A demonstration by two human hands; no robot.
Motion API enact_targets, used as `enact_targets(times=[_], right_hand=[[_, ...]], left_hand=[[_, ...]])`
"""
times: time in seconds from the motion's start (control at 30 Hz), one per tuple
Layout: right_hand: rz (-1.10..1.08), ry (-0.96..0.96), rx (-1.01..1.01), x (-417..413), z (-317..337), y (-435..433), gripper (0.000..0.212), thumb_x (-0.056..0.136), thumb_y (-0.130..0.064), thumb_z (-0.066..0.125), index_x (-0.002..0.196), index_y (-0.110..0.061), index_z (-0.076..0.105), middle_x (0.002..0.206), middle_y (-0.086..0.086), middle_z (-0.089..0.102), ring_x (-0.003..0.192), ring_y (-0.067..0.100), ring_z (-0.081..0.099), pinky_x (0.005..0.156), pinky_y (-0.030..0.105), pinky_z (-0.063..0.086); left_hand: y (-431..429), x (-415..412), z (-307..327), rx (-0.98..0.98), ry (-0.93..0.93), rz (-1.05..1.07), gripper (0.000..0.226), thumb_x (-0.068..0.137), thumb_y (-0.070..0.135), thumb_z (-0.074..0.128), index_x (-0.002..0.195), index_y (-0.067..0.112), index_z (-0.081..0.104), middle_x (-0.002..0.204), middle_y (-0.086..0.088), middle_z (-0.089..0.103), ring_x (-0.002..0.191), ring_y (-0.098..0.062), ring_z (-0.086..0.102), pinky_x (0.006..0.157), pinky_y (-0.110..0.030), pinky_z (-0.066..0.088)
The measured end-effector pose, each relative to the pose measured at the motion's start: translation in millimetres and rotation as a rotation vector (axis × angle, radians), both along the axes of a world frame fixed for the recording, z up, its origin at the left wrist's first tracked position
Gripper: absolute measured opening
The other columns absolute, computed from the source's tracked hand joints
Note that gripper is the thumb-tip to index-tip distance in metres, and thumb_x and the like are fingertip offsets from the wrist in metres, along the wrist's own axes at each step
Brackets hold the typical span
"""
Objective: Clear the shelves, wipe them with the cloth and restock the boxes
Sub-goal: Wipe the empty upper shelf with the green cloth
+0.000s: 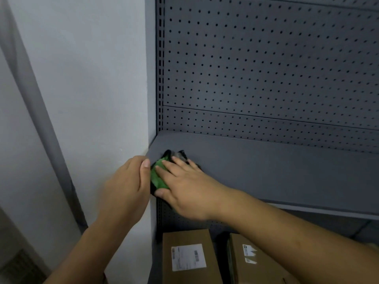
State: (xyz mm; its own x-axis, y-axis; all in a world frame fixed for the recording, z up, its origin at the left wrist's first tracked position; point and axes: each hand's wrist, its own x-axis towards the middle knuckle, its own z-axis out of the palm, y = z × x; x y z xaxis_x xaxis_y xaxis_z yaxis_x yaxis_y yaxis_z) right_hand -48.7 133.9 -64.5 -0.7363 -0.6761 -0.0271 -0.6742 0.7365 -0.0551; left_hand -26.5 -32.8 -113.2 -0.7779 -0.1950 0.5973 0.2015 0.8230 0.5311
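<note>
A grey metal shelf (266,171) stands against a perforated grey back panel (266,68). A crumpled green and black cloth (159,177) lies at the shelf's front left corner. The right hand (188,185) lies flat on it with fingers straight, pressing it down so it rubs the shelf (the wiping step, I judge). The left hand (127,181) curls at the shelf's left end, thumb just beside the cloth. Whether it steadies the shelf or pinches the cloth is unclear. Below the shelf, two brown cardboard boxes (188,257) with white labels likely await restocking.

Both forearms were bare to the frame's edge. The left hand (125,181) and right hand (184,185) were bare too, nails short.
</note>
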Motion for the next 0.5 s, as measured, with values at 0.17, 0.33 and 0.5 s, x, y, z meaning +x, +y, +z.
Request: enact_targets(times=[0.17, 0.33, 0.5], right_hand=[[0.083, 0.074, -0.062, -0.5, -4.4, -4.7, 0.064, 0.108, -0.048, 0.031, 0.163, -0.02, 0.013, 0.17, 0.003, 0.011, 0.157, 0.023, 0.001, 0.128, 0.046, 0.0], [0.083, 0.112, -0.058, 11.7, -8.0, 44.4, 0.059, 0.109, -0.04, 0.033, 0.163, -0.026, 0.014, 0.17, -0.004, 0.009, 0.157, 0.018, 0.002, 0.123, 0.032, -0.006], [-0.097, 0.001, -0.045, 22.9, 5.1, 124.8, 0.057, 0.105, -0.05, 0.023, 0.16, -0.044, 0.006, 0.166, -0.024, -0.004, 0.151, -0.003, -0.015, 0.117, 0.016, -0.014]], left_hand=[[-1.3, 1.9, 0.9, -0.009, -0.019, 0.005, 0.043, 0.107, 0.046, 0.022, 0.099, 0.024, 0.057, 0.074, 0.009, 0.057, 0.066, -0.009, 0.054, 0.06, -0.039, 0.046], [1.4, 5.0, 5.1, 0.03, -0.048, -0.006, 0.035, 0.105, 0.04, 0.028, 0.104, 0.023, 0.058, 0.082, 0.006, 0.06, 0.072, -0.01, 0.055, 0.064, -0.04, 0.047], [-1.1, 9.5, 2.7, 0.146, -0.056, -0.047, 0.02, 0.106, 0.033, 0.035, 0.109, 0.027, 0.054, 0.089, 0.01, 0.06, 0.081, -0.002, 0.055, 0.066, -0.019, 0.041]])
